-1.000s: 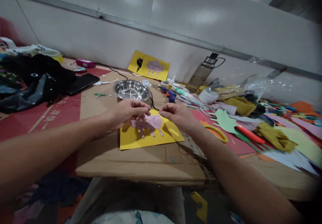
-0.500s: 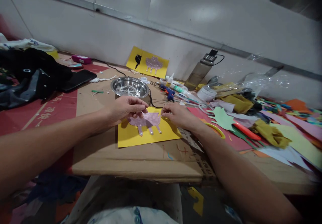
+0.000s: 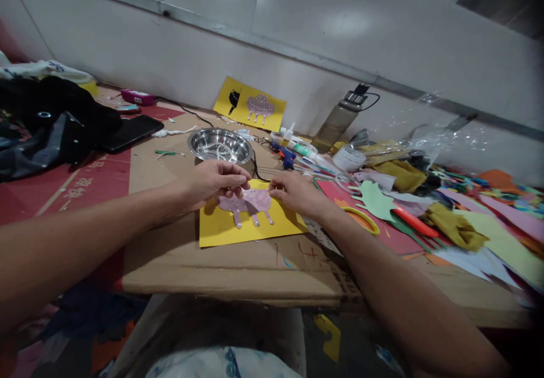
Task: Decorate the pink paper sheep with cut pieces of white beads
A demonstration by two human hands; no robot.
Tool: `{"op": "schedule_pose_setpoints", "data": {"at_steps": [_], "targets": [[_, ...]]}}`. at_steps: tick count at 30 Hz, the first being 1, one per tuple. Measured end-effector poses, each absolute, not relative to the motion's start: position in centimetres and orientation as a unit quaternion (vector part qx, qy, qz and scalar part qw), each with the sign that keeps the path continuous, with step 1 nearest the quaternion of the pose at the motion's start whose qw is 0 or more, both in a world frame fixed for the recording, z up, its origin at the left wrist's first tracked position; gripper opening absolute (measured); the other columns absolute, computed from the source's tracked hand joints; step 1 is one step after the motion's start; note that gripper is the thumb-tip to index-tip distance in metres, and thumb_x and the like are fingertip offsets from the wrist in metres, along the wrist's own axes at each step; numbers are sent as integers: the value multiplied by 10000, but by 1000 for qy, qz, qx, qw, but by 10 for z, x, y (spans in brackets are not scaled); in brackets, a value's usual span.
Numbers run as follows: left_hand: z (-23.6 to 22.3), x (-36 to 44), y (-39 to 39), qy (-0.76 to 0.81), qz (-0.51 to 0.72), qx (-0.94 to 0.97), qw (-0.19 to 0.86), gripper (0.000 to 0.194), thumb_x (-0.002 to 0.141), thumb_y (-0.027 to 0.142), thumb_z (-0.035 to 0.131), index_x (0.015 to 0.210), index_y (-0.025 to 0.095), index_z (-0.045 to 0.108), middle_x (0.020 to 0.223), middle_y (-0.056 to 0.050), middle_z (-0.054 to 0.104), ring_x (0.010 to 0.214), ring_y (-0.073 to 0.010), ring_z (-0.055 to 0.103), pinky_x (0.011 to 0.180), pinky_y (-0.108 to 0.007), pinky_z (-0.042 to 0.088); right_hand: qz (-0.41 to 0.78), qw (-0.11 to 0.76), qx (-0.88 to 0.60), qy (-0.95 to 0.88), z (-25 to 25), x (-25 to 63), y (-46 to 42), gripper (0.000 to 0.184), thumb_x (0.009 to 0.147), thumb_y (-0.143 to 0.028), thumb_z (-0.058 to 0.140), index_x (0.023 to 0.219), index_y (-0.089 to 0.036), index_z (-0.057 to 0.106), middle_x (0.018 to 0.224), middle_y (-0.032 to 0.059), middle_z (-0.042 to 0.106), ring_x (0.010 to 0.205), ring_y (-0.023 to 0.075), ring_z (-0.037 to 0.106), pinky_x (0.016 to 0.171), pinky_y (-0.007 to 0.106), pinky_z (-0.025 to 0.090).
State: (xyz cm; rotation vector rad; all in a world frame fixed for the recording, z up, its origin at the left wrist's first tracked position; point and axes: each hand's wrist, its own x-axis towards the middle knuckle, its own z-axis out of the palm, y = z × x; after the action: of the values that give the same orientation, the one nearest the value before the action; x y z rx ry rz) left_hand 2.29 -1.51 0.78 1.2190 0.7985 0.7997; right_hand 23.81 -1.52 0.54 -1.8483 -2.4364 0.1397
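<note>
A yellow card (image 3: 221, 233) lies before me on the cardboard, with a pale purple cutout (image 3: 250, 203) on it whose legs end in small shiny beads. Over the cutout's upper left, my left hand (image 3: 216, 182) has thumb and fingers pinched together; anything between them is too small to make out. My right hand (image 3: 293, 191) is closed in a pinch at the cutout's right edge, and its fingertips hide whatever they grip. Just behind my left hand stands a metal bowl (image 3: 199, 154) holding strings of white beads.
Against the wall leans a similar yellow card (image 3: 266, 120), beside a grey bottle (image 3: 338, 120). A blue glue gun (image 3: 287, 156) lies behind my right hand. Yellow-handled scissors (image 3: 365, 216), a green cutout (image 3: 376, 199) and paper scraps spread rightward. A dark phone (image 3: 134, 133) is at left.
My right hand has shifted slightly at the cutout's right edge, while my left stays pinched in nearly the same place. The whole view has moved a little with my head.
</note>
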Motion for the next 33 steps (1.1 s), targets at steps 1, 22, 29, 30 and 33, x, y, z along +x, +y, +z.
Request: {"op": "schedule_pose_setpoints", "data": {"at_steps": [1, 22, 29, 30, 33], "targets": [[9, 23, -15, 357, 356, 542, 673, 22, 739, 113, 631, 744, 114, 652, 719, -58, 665, 531, -70, 529, 503, -209, 374, 45, 39, -610, -791, 6, 238, -16, 127, 809, -216, 556, 825, -207, 682, 933, 53, 700, 953, 224, 572, 786, 314, 370], [12, 24, -16, 367, 371, 546, 655, 64, 751, 88, 601, 723, 119, 650, 687, -48, 658, 517, -72, 529, 506, -219, 382, 53, 37, -623, -779, 8, 233, -16, 94, 785, -164, 575, 790, -193, 665, 883, 40, 701, 882, 196, 588, 719, 291, 347], [17, 24, -18, 379, 378, 546, 644, 86, 752, 75, 596, 696, 124, 640, 667, -38, 643, 516, -72, 525, 516, -221, 382, -15, 56, -626, -778, 1, 227, -29, 110, 828, -165, 564, 800, -181, 669, 944, 72, 686, 978, 238, 557, 792, 366, 305], [17, 24, -18, 380, 379, 548, 641, 87, 749, 75, 598, 691, 125, 640, 662, -36, 638, 518, -72, 524, 516, -221, 379, -31, 56, -617, -784, -2, 227, -32, 124, 842, -169, 548, 817, -171, 670, 953, 86, 680, 988, 245, 549, 790, 370, 301], [18, 22, -16, 380, 387, 551, 634, 84, 745, 76, 601, 690, 124, 643, 663, -30, 628, 536, -74, 531, 526, -221, 379, -72, 47, -581, -809, -8, 226, -41, 183, 873, -161, 495, 849, -141, 675, 966, 120, 661, 1000, 257, 531, 783, 376, 292]]}}
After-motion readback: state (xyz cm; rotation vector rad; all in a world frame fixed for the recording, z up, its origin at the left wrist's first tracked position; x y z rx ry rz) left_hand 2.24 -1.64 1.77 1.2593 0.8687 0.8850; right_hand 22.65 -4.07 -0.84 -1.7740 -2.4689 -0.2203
